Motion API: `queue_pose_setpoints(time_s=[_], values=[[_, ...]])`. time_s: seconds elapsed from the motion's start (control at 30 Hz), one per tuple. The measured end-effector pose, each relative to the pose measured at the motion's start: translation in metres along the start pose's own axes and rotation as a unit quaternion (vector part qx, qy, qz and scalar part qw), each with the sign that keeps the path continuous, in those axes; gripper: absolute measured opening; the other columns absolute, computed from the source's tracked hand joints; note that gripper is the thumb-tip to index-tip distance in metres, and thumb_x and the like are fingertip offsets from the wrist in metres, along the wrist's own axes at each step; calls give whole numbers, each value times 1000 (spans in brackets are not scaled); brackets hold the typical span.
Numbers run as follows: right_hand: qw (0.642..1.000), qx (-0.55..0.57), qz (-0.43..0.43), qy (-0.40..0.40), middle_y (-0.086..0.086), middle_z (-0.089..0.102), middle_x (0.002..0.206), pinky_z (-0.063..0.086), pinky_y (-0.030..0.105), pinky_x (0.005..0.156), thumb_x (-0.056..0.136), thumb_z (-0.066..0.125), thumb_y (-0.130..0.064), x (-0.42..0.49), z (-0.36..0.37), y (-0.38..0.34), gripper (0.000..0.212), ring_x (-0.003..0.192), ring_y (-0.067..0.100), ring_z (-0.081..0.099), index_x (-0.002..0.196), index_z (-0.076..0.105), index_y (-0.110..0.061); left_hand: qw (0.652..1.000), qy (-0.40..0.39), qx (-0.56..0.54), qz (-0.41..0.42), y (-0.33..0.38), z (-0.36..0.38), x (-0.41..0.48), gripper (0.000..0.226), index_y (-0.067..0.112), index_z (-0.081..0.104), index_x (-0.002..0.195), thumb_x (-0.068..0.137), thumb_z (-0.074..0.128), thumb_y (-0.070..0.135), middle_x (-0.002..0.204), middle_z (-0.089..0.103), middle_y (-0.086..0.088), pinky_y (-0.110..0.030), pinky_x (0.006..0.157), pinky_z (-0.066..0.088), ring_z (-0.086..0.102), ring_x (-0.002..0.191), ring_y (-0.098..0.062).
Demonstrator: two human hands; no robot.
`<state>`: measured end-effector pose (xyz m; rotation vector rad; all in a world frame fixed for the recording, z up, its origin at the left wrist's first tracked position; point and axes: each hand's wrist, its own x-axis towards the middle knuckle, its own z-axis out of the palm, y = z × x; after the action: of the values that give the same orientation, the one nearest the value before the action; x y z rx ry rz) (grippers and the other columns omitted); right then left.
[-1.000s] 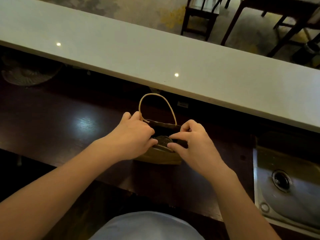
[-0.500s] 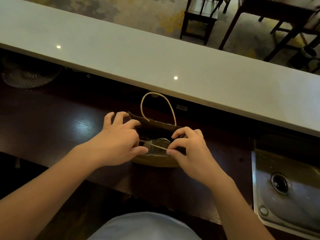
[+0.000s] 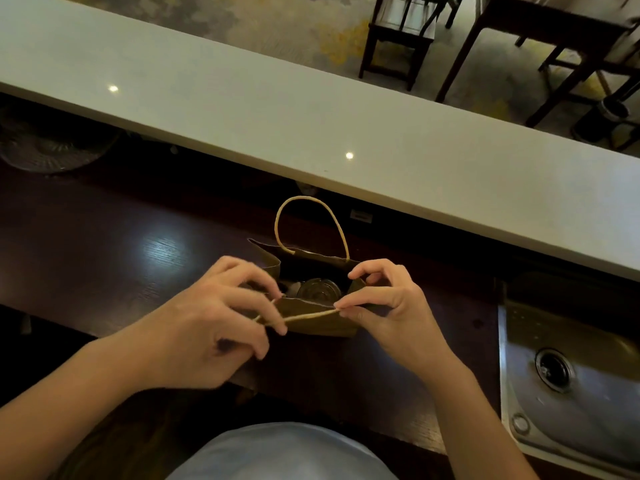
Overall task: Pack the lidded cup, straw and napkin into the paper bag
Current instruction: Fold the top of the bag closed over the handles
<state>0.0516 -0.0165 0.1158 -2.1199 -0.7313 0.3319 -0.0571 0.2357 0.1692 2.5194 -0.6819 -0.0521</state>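
Observation:
A small brown paper bag point(image 3: 313, 323) stands open on the dark wooden counter point(image 3: 104, 258). Inside it I see the round lid of the cup point(image 3: 319, 289), with a pale shape beside it that may be the napkin. The bag's far twine handle point(image 3: 311, 223) stands upright. The near twine handle point(image 3: 304, 316) is stretched across the bag's front wall. My left hand point(image 3: 207, 323) pinches its left end and my right hand point(image 3: 388, 306) pinches its right end. I cannot see the straw.
A long pale raised counter ledge point(image 3: 311, 109) runs across behind the bag. A steel sink point(image 3: 568, 382) with a drain is set in at the right. A round fan point(image 3: 48, 143) sits in shadow at far left. Dark chairs point(image 3: 398, 36) stand beyond the ledge.
Both hands have drawn back from the bag's mouth toward me and spread apart. The near handle is now pulled out taut between them, and the bag's mouth stands wider open.

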Motion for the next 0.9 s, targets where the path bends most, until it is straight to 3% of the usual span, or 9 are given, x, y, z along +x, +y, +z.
queue_pose_setpoints(time_s=[0.1, 0.17, 0.3, 0.37, 0.5, 0.63, 0.7, 0.77, 0.9], values=[[998, -2, -42, 49, -8, 59, 116, 46, 20, 88, 77, 81, -24, -9, 2, 1, 25, 109, 15, 52, 101, 77, -28, 995, -4, -99, -16, 3, 3, -13, 34, 34, 78, 84, 72, 59, 8, 124, 65, 20, -41, 96, 43, 52, 125, -19], [995, 37, -46, 79, -5, 58, 116, 47, 19, 90, 77, 78, -31, -18, -1, 4, 40, 110, 16, 55, 116, 69, -27, 976, 69, -202, -34, 2, 1, -19, 33, 21, 80, 83, 72, 53, 5, 123, 69, 4, -42, 96, 46, 57, 121, -26], [992, 69, 17, 108, -6, 51, 125, 48, 25, 92, 74, 78, -45, -26, -9, 15, 70, 114, 15, 52, 138, 52, -34, 862, 315, -350, -187, -19, 0, -12, 17, 5, 66, 79, 83, 54, -6, 88, 77, -2, -35, 84, 55, 72, 87, -25], [991, 90, 51, 81, -10, 48, 133, 49, 28, 94, 76, 79, -45, -18, -12, 17, 75, 119, 10, 50, 142, 45, -40, 841, 332, -338, -260, -40, 4, 2, 18, 8, 64, 91, 87, 57, -9, 94, 75, 0, -38, 84, 57, 70, 87, -23], [986, 111, 111, 45, -11, 56, 131, 52, 45, 99, 84, 68, -48, 8, -22, 14, 59, 119, 12, 54, 139, 50, -41, 879, 165, -313, -319, -63, 5, 29, 35, 33, 62, 118, 84, 66, 27, 120, 65, 4, -36, 95, 53, 65, 108, -12], [981, 23, 95, -168, -13, 48, 140, 43, 31, 105, 63, 85, -53, 17, -32, 13, 100, 127, 6, 46, 149, 35, -40, 936, -53, -251, -243, -66, 5, 35, 67, 40, 54, 128, 66, 80, 44, 129, 59, 21, -22, 104, 37, 52, 122, 6], [986, -32, 64, -154, -10, 53, 134, 45, 31, 103, 68, 88, -30, 14, -24, 18, 92, 122, 8, 51, 147, 41, -33, 942, -61, -221, -247, -68, 9, 29, 72, 43, 57, 124, 58, 85, 45, 123, 62, 24, -16, 102, 36, 51, 120, 10], [997, -56, 9, -55, -5, 64, 118, 51, 34, 96, 74, 84, -8, 12, -10, 27, 63, 110, 9, 60, 131, 63, -24, 960, -8, -174, -221, -72, 17, 24, 62, 41, 64, 117, 62, 88, 29, 115, 66, 22, -15, 99, 44, 56, 113, 9], [995, -70, -35, 64, -5, 70, 95, 55, 27, 80, 78, 80, 0, 3, 12, 42, 32, 89, 10, 65, 104, 80, -19, 986, 84, -78, -119, -82, 32, 14, 40, 35, 72, 108, 72, 82, 23, 106, 72, 15, -34, 86, 56, 64, 99, -4]])
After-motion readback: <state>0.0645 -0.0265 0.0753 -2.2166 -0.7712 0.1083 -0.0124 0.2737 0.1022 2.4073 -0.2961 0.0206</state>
